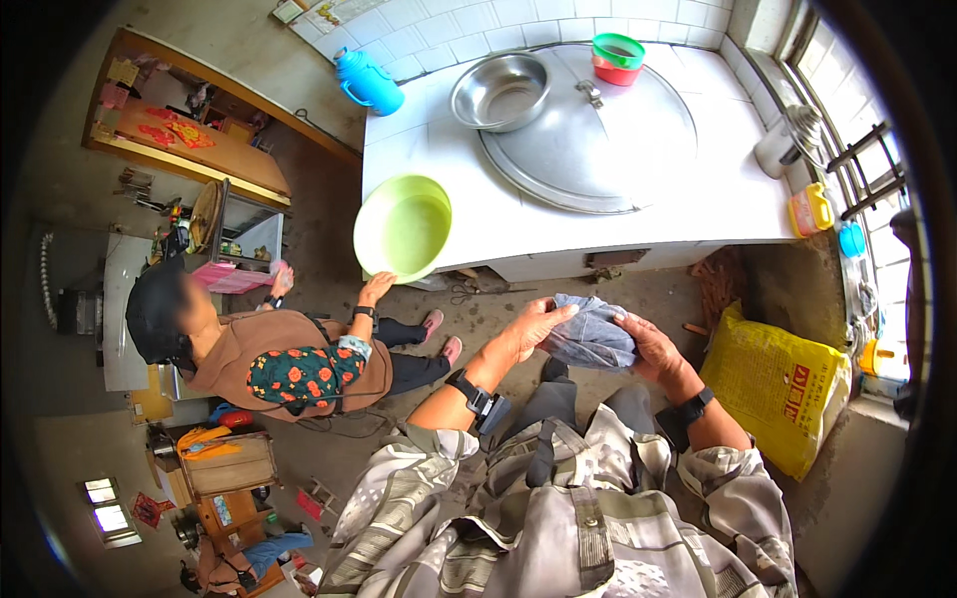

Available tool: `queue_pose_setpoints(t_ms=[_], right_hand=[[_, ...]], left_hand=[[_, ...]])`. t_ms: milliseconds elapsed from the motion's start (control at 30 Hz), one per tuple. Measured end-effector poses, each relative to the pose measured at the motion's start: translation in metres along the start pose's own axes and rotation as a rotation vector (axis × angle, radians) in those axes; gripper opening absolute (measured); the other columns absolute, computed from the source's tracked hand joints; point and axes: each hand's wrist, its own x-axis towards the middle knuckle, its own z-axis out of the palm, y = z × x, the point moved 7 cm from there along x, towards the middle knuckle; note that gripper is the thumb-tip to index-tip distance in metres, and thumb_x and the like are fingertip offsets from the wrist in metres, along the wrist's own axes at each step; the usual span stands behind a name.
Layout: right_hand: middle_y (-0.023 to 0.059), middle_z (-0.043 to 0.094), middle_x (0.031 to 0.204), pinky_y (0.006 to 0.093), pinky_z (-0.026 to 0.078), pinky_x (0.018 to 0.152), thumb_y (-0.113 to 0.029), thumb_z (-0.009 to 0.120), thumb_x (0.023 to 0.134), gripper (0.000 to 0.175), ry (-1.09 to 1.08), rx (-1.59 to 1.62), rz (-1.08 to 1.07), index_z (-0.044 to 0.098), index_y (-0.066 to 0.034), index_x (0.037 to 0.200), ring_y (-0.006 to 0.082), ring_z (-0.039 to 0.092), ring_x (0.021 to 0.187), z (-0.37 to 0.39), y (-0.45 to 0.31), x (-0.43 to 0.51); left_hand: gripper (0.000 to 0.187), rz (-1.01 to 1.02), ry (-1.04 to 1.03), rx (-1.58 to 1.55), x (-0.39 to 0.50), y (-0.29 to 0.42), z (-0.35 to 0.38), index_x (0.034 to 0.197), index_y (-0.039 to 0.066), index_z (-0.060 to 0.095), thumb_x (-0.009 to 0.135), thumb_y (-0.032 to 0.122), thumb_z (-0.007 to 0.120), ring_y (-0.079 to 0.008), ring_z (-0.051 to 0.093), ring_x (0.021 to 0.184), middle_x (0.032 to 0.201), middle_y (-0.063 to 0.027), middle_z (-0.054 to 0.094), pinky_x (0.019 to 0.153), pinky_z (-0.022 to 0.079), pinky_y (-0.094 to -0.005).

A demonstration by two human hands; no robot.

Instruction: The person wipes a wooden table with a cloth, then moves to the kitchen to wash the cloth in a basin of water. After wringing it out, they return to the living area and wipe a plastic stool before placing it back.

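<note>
My left hand and my right hand hold a bunched grey-blue cloth between them, one at each end, in front of my body and below the counter's front edge. Ahead, a large round metal lid lies on the white tiled counter. A stainless steel basin rests partly over the lid's left rim. Green and red plastic bowls are stacked at its far edge. A light green plastic basin is at the counter's left front corner, with a co-worker's hand on its rim.
The co-worker stands at my left, beside an open cabinet. A blue thermos jug stands at the counter's back left. At right are a metal kettle, a yellow bottle and a full yellow sack. Another person sits far off at lower left.
</note>
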Motion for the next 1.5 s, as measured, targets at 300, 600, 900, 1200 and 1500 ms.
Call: queue_pose_setpoints(t_ms=[300,600,900,1200,1500], right_hand=[[-0.0003,0.071,0.109,0.0266,0.055,0.083,-0.025,0.062,0.105,0.025,-0.119,-0.201,0.041,0.067,-0.0064,0.121,0.0101,0.067,0.098,0.097,-0.006,0.138],[0.0083,0.072,0.108,0.0288,0.055,0.083,-0.031,0.071,0.100,0.040,-0.213,-0.492,0.034,0.065,0.0014,0.123,0.0147,0.068,0.097,0.224,-0.001,0.327],[0.0108,0.073,0.104,0.0275,0.053,0.073,-0.019,0.072,0.092,0.056,0.318,-1.087,-0.211,0.056,-0.0002,0.143,0.0151,0.066,0.084,0.196,0.024,0.457],[0.0222,0.068,0.115,0.0439,0.050,0.102,-0.032,0.069,0.089,0.063,0.343,-1.391,-0.108,0.055,-0.0093,0.146,0.0363,0.065,0.114,0.177,0.095,0.485],[0.0198,0.066,0.122,0.0437,0.052,0.098,-0.041,0.070,0.091,0.063,0.581,-1.415,-0.040,0.053,-0.0099,0.143,0.0326,0.064,0.111,0.158,0.141,0.586]], left_hand=[[0.040,0.248,0.373,-0.247,-0.014,0.023,-0.161,0.123,0.006,0.064,0.092,0.028,0.078,-0.0153,0.070,0.095,0.112,-0.0043,0.071,0.078,0.060,-0.0335],[0.038,0.290,0.873,-0.398,-0.069,0.059,-0.325,0.122,0.011,0.064,0.089,0.026,0.077,-0.0196,0.068,0.096,0.111,-0.0027,0.070,0.074,0.056,-0.0411],[0.045,0.078,1.088,-0.135,-0.006,0.015,-0.479,0.127,0.003,0.065,0.086,0.018,0.077,-0.0305,0.068,0.103,0.115,-0.0138,0.071,0.088,0.054,-0.0397],[0.054,-0.188,0.771,-0.121,0.030,-0.060,-0.515,0.146,0.008,0.052,0.095,0.015,0.068,-0.0336,0.059,0.126,0.142,-0.0199,0.058,0.096,0.055,-0.0452],[0.082,-0.247,0.872,-0.302,0.074,-0.080,-0.537,0.165,0.019,0.015,0.101,0.037,0.064,-0.0391,0.047,0.138,0.165,-0.0166,0.030,0.096,0.050,-0.0558]])
